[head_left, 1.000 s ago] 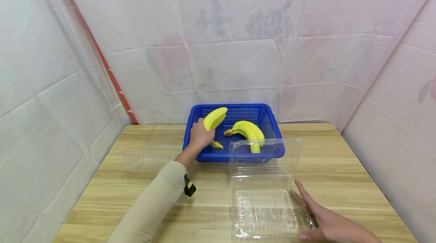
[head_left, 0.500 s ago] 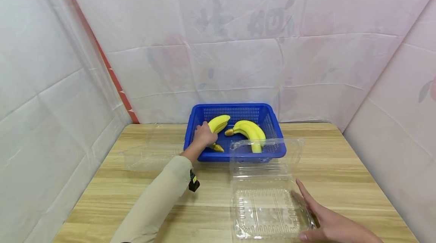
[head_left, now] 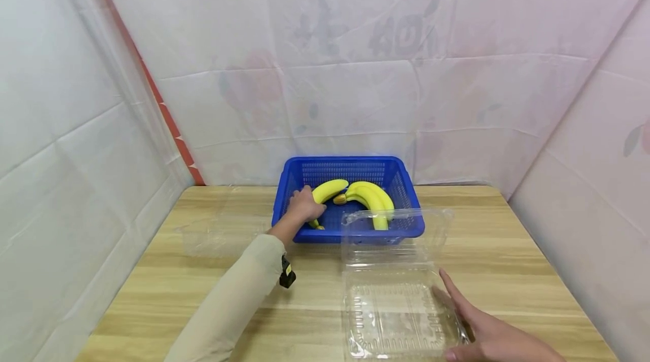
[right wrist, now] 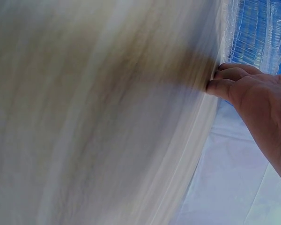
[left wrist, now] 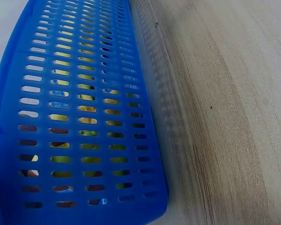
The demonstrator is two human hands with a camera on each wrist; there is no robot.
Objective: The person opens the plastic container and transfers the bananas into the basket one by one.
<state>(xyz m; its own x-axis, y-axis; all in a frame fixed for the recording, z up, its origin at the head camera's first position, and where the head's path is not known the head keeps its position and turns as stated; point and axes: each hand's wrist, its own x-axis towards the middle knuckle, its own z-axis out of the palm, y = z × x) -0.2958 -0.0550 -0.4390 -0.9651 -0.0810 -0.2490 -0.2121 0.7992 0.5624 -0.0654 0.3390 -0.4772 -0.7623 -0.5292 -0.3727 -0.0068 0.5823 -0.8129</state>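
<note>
A blue slotted basket (head_left: pixel 350 233) stands at the back of the wooden table (head_left: pixel 152 272). Inside it my left hand (head_left: pixel 303 205) grips a single yellow banana (head_left: pixel 331 189) low in the left half, beside a small banana bunch (head_left: pixel 374 200) on the right. An open clear plastic clamshell box (head_left: pixel 396 311) lies in front of the basket, its lid leaning on the basket rim. My right hand (head_left: pixel 487 331) rests flat with straight fingers against the box's right edge. The left wrist view shows only the basket wall (left wrist: pixel 84 122) and table.
A second clear plastic box (head_left: pixel 223 226) sits on the table left of the basket. White cloth walls close in the back and both sides. A black wrist strap clip (head_left: pixel 286 278) hangs under my left sleeve.
My left hand has lowered the single banana from above the basket's rim down into the basket, next to the bunch. The right hand has stayed at the box.
</note>
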